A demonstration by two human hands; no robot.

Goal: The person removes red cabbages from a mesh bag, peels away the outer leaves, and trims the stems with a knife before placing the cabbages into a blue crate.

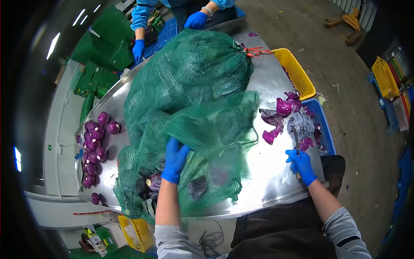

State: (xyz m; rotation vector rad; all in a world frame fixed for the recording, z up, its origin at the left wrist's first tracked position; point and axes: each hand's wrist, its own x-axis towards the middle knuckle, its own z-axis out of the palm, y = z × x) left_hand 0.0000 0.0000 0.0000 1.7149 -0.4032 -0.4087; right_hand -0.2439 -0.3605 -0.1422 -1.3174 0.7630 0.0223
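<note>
My left hand [175,162], in a blue glove, grips the raised edge of a green mesh bag [189,69]; its fingertips are partly hidden by the netting. The bag is large and bulging, tied with red string at its far end. Dark cabbages [197,187] show under and beside the loose mesh near my left wrist. My right hand [302,166], also gloved, is closed around the handle of a knife [296,140], blade pointing away from me. Purple cabbage leaves [282,108] lie just beyond the knife on the metal table [271,172].
Trimmed red cabbages [94,144] are grouped at the table's left. A yellow crate [295,73] and a blue crate [324,125] stand along the right edge. Across the table is a co-worker with blue-gloved hands [196,20]. Another yellow crate [137,233] sits below left.
</note>
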